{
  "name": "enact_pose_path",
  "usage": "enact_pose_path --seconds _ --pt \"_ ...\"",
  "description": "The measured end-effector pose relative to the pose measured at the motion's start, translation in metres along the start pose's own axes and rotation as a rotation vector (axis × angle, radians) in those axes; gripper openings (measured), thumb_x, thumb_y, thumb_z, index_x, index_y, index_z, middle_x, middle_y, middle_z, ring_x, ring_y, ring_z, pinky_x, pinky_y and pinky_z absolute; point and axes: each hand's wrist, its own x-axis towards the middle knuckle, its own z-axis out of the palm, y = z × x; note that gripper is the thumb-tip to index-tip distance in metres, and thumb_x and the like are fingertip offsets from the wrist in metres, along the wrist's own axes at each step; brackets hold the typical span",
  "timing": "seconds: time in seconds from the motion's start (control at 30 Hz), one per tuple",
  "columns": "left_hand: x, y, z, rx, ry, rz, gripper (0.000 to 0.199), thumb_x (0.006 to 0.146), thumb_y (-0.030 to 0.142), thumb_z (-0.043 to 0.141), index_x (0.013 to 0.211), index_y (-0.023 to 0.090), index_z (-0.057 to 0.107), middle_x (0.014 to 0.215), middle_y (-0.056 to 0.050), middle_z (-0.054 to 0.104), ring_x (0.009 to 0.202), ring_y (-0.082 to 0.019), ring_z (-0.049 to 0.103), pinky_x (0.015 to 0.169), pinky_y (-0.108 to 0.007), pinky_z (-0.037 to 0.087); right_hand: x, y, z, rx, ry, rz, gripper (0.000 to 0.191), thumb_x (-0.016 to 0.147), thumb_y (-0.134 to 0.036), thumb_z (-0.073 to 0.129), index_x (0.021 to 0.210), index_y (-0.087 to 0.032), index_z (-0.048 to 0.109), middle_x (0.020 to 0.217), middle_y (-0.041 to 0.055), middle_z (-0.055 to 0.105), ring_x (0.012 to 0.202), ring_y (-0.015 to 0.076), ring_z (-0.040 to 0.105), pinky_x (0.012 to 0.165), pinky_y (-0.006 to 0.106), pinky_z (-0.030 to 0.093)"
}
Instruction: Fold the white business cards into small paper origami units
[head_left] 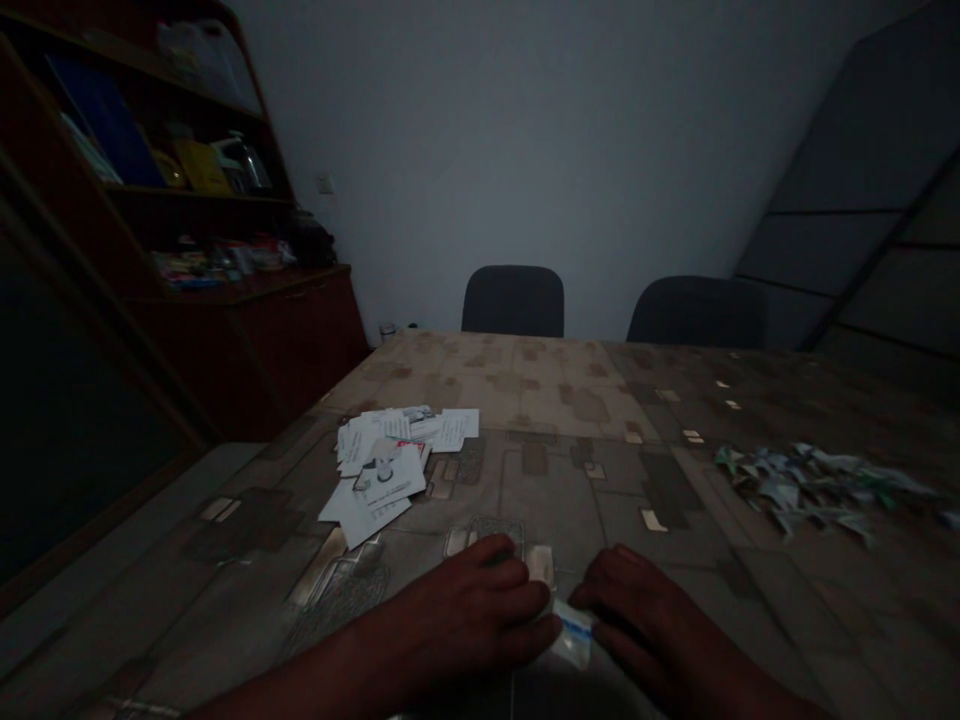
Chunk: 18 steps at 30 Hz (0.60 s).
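Observation:
A small white packet with a blue stripe (574,634) lies between my two hands, close to the table's near edge. The curled fingers of my left hand (487,608) grip its left side. On the other side, my right hand (646,622) pinches the packet's right edge, its thumb partly hidden. To the left, beyond my left hand, is a loose pile of white printed cards (386,475), some overlapping. A heap of crumpled, torn white and green wrappers (814,488) rests off to the right. Dim light hides the packet's finer details.
A patterned tablecloth (540,480) covers the large table. Two dark chairs (513,300) stand at its far side, by a pale wall. On the left is a wooden cabinet (292,335) with crowded shelves. A glass (387,330) shows near the table's far left corner.

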Motion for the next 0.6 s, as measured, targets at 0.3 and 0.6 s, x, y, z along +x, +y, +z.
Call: enact_pose_path --seconds 0.3,0.6 --pt "-0.006 0.000 0.002 0.000 0.002 -0.024 0.009 0.094 0.021 0.058 0.102 0.023 0.060 0.083 0.002 0.063 0.073 -0.013 0.054 0.087 -0.032 0.040 0.007 0.004 0.007 -0.084 0.088 -0.220 0.038 0.103 -0.038 0.033 0.089 -0.018 0.062 0.079 0.0046 0.065 0.073 0.0183 0.056 0.067 0.030 0.042" --pt "-0.011 0.012 0.007 -0.121 0.001 -0.109 0.013 0.097 0.021 0.050 0.087 0.022 0.057 0.075 0.005 0.061 0.067 -0.011 0.052 0.091 -0.029 0.038 0.015 -0.002 0.014 -0.292 0.203 -0.461 0.045 0.106 -0.027 0.028 0.076 -0.019 0.059 0.068 0.0010 0.061 0.064 0.0151 0.050 0.060 0.030 0.031"
